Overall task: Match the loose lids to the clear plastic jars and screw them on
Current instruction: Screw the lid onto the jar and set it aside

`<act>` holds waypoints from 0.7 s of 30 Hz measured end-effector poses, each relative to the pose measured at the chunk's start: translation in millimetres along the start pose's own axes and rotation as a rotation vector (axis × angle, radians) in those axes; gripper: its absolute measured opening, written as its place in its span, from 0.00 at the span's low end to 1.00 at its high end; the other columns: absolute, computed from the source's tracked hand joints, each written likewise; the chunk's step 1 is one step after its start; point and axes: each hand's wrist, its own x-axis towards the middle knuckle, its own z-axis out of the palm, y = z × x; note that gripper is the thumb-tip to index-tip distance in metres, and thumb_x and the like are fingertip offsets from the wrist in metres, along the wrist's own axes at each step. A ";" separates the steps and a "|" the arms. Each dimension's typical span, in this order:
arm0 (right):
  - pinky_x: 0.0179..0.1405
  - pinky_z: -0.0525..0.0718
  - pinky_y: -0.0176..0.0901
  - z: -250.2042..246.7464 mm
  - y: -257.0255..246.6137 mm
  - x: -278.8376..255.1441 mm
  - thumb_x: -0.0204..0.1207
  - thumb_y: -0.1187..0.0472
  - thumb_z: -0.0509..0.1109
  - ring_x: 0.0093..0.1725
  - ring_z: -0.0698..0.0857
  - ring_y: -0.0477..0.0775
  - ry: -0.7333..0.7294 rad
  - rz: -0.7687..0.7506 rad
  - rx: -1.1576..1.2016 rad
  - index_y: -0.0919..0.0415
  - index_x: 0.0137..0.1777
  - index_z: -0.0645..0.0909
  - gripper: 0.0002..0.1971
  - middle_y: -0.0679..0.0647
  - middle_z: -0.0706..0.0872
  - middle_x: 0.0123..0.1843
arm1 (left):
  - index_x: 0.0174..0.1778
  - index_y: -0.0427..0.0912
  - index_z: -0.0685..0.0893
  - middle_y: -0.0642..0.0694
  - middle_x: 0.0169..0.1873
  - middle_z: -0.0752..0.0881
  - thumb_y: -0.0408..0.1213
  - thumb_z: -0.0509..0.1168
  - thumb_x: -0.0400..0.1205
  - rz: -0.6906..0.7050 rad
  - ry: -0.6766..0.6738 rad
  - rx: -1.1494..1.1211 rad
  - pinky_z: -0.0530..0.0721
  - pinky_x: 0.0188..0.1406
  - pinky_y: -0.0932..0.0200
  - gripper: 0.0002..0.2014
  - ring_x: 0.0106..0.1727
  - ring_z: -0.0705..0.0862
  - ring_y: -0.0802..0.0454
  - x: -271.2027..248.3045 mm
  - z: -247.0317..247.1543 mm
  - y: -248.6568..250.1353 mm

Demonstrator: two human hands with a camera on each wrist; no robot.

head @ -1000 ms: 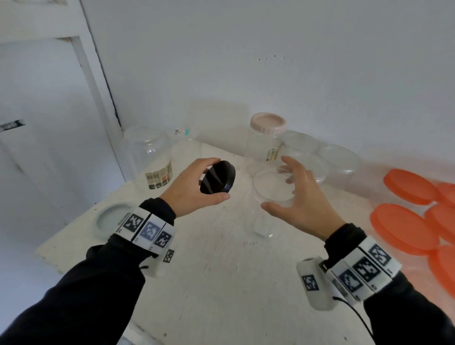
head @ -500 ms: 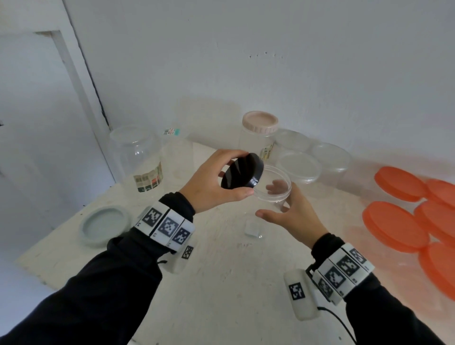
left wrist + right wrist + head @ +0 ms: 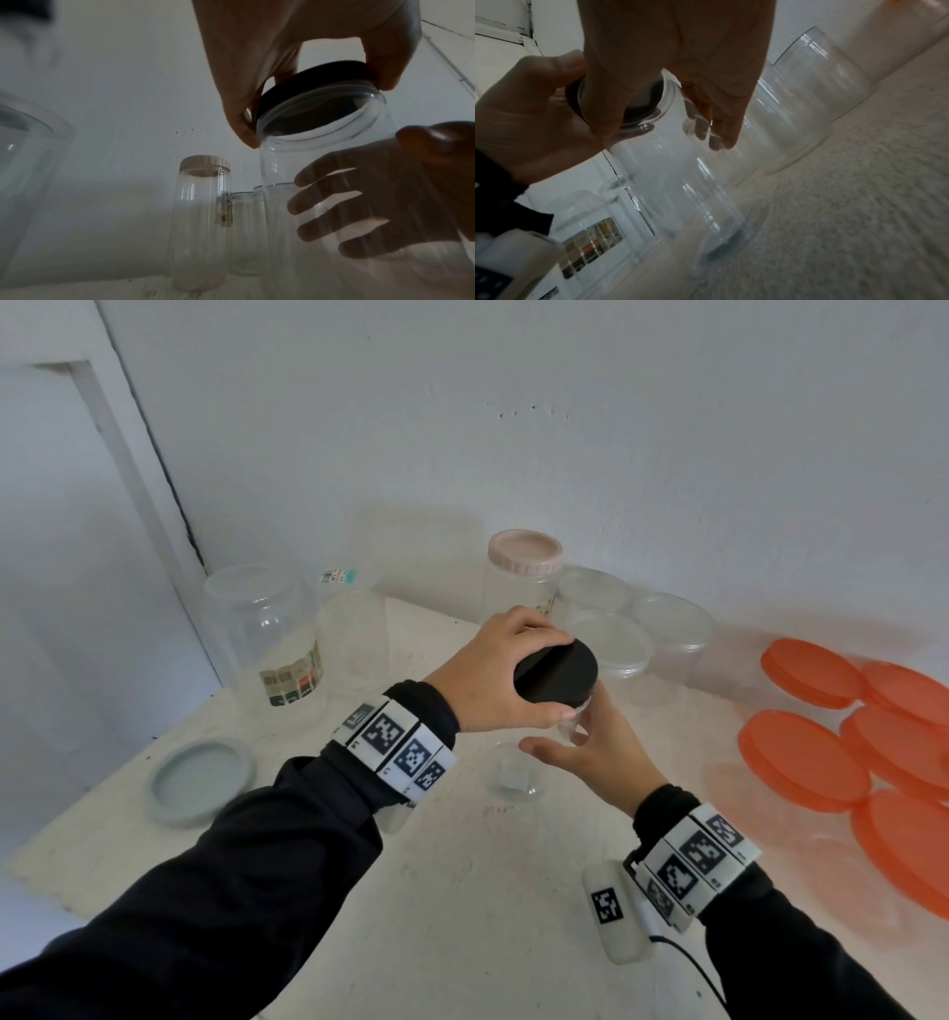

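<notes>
A black round lid lies flat on the mouth of a clear plastic jar that stands on the white table. My left hand grips the lid from above, thumb on the near rim and fingers over the far rim. My right hand wraps round the jar's wall just under the lid. In the left wrist view the lid sits slightly tilted on the jar's threaded neck. The right hand's fingers show through the jar.
A grey-green lid lies near the left table edge. A labelled wide jar, a tall clear jar, a pink-lidded jar and low clear jars line the back wall. Several orange lids cover the right side.
My left hand has carried the black lid from a tilted hold beside the jar to flat on its mouth. My right hand has closed round the jar's wall.
</notes>
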 end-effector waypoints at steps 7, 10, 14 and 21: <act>0.52 0.76 0.29 -1.3 -4.1 0.2 0.62 0.55 0.82 0.63 0.77 0.39 -0.021 -0.001 -0.054 0.40 0.68 0.60 0.40 0.35 0.76 0.62 | 0.68 0.49 0.76 0.53 0.61 0.71 0.63 0.67 0.62 -0.012 -0.054 0.025 0.75 0.65 0.54 0.39 0.65 0.70 0.55 4.2 -3.4 1.3; 0.57 0.75 0.34 -7.6 -8.7 0.1 0.61 0.56 0.82 0.68 0.74 0.45 -0.098 0.038 -0.071 0.44 0.73 0.56 0.46 0.40 0.71 0.69 | 0.72 0.49 0.72 0.53 0.64 0.69 0.56 0.75 0.62 -0.048 -0.098 -0.040 0.74 0.65 0.62 0.41 0.66 0.69 0.57 2.9 -5.4 1.8; 0.68 0.70 0.41 -28.9 -32.9 -2.2 0.52 0.53 0.82 0.74 0.66 0.48 -0.173 0.089 -0.039 0.46 0.80 0.39 0.64 0.46 0.57 0.80 | 0.79 0.49 0.53 0.51 0.70 0.64 0.39 0.82 0.62 -0.152 -0.070 -0.225 0.68 0.64 0.71 0.55 0.70 0.66 0.59 -11.2 -2.7 -10.0; 0.67 0.72 0.40 -45.9 -99.7 9.5 0.61 0.46 0.77 0.71 0.71 0.46 -0.301 -0.015 -0.401 0.49 0.81 0.50 0.52 0.48 0.62 0.79 | 0.80 0.50 0.44 0.51 0.76 0.63 0.37 0.82 0.63 -0.299 -0.031 -0.454 0.65 0.72 0.60 0.60 0.75 0.64 0.57 -29.3 23.5 -21.8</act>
